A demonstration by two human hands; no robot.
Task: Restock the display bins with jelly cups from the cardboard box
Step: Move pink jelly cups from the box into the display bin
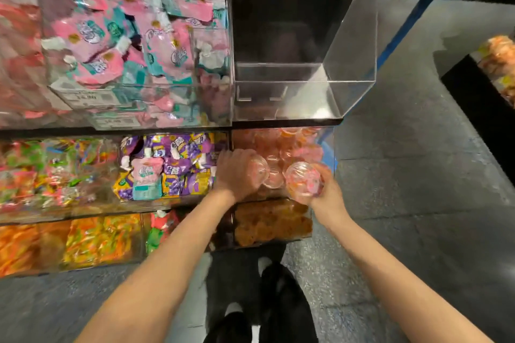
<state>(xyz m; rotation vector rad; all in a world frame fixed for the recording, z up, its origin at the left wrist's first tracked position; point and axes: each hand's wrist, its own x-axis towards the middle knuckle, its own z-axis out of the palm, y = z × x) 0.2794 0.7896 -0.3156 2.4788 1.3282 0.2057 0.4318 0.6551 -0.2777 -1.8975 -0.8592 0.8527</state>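
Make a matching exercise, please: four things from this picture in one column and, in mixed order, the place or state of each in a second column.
Things
1. clear top bin
2. left hand
3. right hand
4. purple packets

Places or states
A. holds a jelly cup with a pink and orange filling
B. holds nothing inside
C. in the middle-row bin, left of the jelly cups
D. grips a clear cup over the jelly cup bin

Pairs: 1-B, 2-D, 3-A, 4-C

An empty bin (303, 53) sits above the jelly cup bin (281, 145). Pouch bins (133, 50) lie left. Both hands, left (237, 172) and right (326, 189), hold cups over the jelly cup bin.
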